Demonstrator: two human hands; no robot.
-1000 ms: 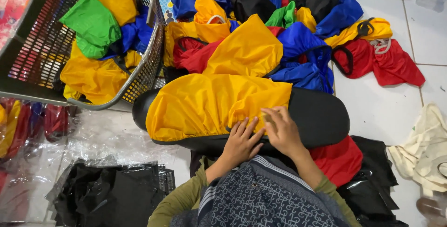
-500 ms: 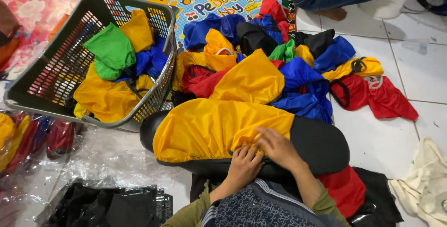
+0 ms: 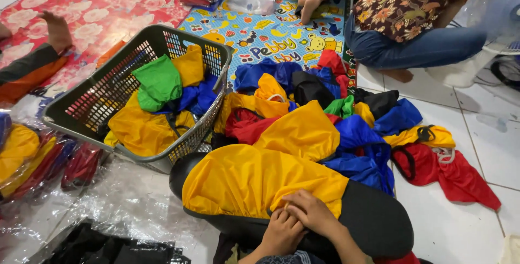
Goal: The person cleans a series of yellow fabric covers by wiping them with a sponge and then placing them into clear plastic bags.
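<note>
A yellow cloth bag (image 3: pixel 254 180) lies spread over my black-clad knee (image 3: pixel 374 223). My left hand (image 3: pixel 281 232) and my right hand (image 3: pixel 313 213) sit side by side on the bag's near edge and pinch the fabric there. Behind the bag lies a heap of more cloth bags (image 3: pixel 336 117) in yellow, blue, red, green and black, spread over the floor.
A grey plastic basket (image 3: pixel 86 101) with yellow, green and blue bags stands at the left. Clear plastic sheeting (image 3: pixel 124 204) and packed bags (image 3: pixel 32 155) lie at the near left. Another person (image 3: pixel 411 20) sits at the far right, and a bare foot (image 3: pixel 54 28) shows at the far left.
The view has tilted up, showing more of the room and the seated person. My hands stay on the yellow bag's near edge, slightly shifted along it.
</note>
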